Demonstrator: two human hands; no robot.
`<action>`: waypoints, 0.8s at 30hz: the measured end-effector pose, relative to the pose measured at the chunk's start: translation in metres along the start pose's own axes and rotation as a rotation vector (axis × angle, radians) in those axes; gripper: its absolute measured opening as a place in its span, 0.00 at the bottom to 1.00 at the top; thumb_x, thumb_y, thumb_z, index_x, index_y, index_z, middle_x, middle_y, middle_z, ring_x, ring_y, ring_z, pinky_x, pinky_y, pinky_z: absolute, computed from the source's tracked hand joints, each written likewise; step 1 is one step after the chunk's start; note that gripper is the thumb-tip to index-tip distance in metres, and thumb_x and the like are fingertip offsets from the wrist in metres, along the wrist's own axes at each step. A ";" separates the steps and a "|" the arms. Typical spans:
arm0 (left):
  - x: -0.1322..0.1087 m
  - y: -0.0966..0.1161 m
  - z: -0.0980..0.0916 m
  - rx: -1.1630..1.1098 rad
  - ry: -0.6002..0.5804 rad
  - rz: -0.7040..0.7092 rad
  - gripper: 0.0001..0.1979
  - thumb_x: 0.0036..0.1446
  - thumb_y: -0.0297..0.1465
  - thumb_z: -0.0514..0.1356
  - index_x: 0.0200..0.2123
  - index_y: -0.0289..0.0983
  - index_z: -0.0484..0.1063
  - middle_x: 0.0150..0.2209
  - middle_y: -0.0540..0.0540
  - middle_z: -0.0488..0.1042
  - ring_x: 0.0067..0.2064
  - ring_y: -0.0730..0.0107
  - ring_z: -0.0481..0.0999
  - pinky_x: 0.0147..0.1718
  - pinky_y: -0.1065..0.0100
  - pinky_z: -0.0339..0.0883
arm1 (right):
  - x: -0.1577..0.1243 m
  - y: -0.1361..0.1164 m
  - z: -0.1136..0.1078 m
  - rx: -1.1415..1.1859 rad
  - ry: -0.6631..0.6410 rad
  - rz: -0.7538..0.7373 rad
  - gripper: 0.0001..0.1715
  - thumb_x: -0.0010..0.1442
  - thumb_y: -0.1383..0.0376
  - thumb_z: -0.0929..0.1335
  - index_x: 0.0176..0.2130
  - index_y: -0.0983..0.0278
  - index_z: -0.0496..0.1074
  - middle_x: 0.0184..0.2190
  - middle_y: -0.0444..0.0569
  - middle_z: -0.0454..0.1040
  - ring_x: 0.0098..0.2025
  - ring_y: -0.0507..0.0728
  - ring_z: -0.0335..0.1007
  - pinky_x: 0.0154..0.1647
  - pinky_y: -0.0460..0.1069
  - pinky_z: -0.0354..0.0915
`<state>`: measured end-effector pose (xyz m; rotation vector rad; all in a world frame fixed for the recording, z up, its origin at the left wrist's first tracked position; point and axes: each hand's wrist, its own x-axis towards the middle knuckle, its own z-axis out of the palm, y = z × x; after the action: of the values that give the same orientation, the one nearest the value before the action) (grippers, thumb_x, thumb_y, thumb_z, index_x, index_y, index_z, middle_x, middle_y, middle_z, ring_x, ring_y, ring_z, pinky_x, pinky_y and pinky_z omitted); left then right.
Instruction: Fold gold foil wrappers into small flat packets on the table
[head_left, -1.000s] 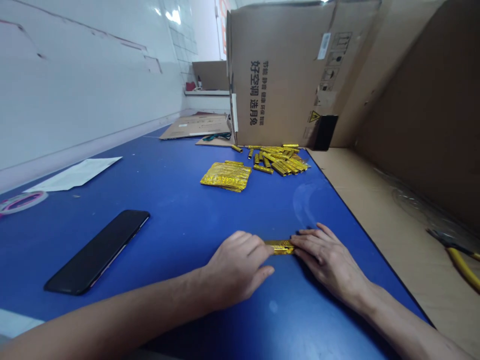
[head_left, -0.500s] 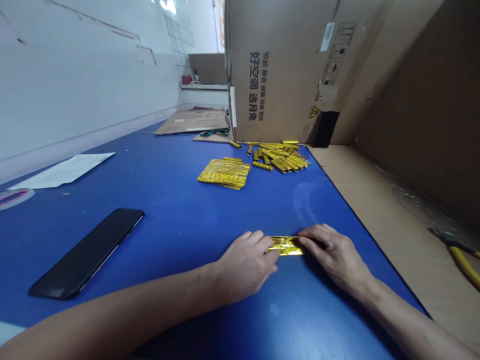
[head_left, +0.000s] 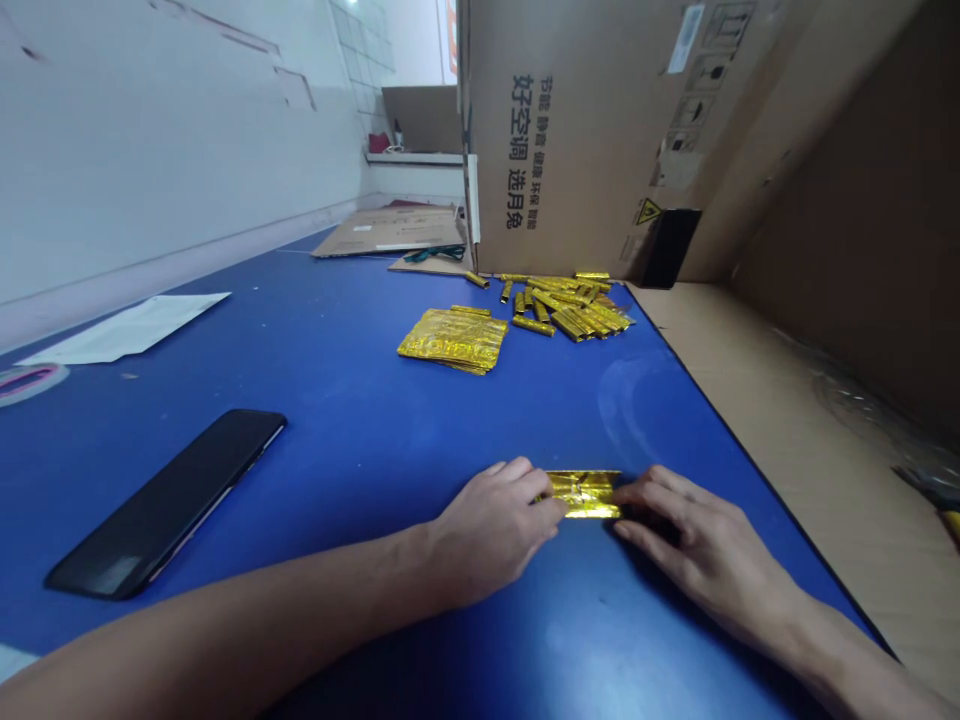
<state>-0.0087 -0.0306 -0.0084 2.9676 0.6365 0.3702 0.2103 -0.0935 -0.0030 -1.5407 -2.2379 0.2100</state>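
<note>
A folded strip of shiny gold foil (head_left: pixel 586 493) lies on the blue table near me, its long edges running sideways. My left hand (head_left: pixel 506 520) is closed over the strip's left end, fingers above and thumb at the near edge. At the right end, my right hand (head_left: pixel 694 535) has its fingers curled onto the foil, with the thumb by the near corner. Both ends are partly hidden by the fingers. Farther off lies a flat stack of gold foil sheets (head_left: pixel 454 338). Behind it to the right is a pile of narrow gold foil tubes (head_left: pixel 577 308).
A black phone (head_left: pixel 172 500) lies on the blue table (head_left: pixel 337 440) to the left. Beyond it are white paper (head_left: pixel 127 328) and a roll of tape (head_left: pixel 30 380). A large cardboard box (head_left: pixel 577 130) stands at the back, with flat cardboard (head_left: pixel 394 230) beside it.
My right hand has shifted slightly right and nearer me, its thumb dropping to the foil's near edge. More of the strip shows between the hands. The camera view has shifted slightly.
</note>
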 end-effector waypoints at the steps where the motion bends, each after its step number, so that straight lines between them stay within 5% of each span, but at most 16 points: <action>1: 0.001 -0.001 0.001 0.003 -0.002 0.005 0.09 0.57 0.28 0.50 0.39 0.35 0.67 0.35 0.45 0.67 0.36 0.65 0.63 0.37 0.64 0.61 | 0.000 0.000 0.001 -0.034 -0.009 -0.012 0.08 0.58 0.62 0.61 0.37 0.60 0.66 0.29 0.46 0.67 0.30 0.53 0.65 0.31 0.48 0.63; 7: 0.004 -0.006 0.010 0.025 -0.008 0.046 0.09 0.58 0.26 0.48 0.35 0.33 0.67 0.33 0.46 0.66 0.35 0.67 0.62 0.37 0.65 0.60 | 0.003 0.002 0.007 -0.127 0.021 -0.058 0.08 0.58 0.64 0.60 0.35 0.61 0.67 0.28 0.47 0.66 0.30 0.53 0.64 0.30 0.47 0.62; 14: 0.004 0.000 0.002 -0.017 0.002 -0.066 0.06 0.55 0.29 0.52 0.33 0.34 0.68 0.33 0.45 0.65 0.35 0.66 0.62 0.35 0.66 0.60 | 0.004 -0.001 0.009 -0.096 0.061 -0.090 0.12 0.60 0.66 0.58 0.31 0.63 0.67 0.26 0.47 0.64 0.28 0.52 0.61 0.28 0.47 0.60; 24: 0.005 0.003 0.000 -0.185 0.006 -0.238 0.09 0.57 0.28 0.50 0.31 0.35 0.69 0.30 0.48 0.67 0.34 0.69 0.65 0.34 0.69 0.60 | 0.002 -0.007 0.006 0.096 -0.024 0.088 0.14 0.61 0.63 0.57 0.27 0.62 0.65 0.26 0.45 0.64 0.29 0.52 0.63 0.30 0.48 0.60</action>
<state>-0.0031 -0.0310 -0.0067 2.6793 0.8925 0.3934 0.2009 -0.0937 -0.0055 -1.5943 -2.1473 0.3578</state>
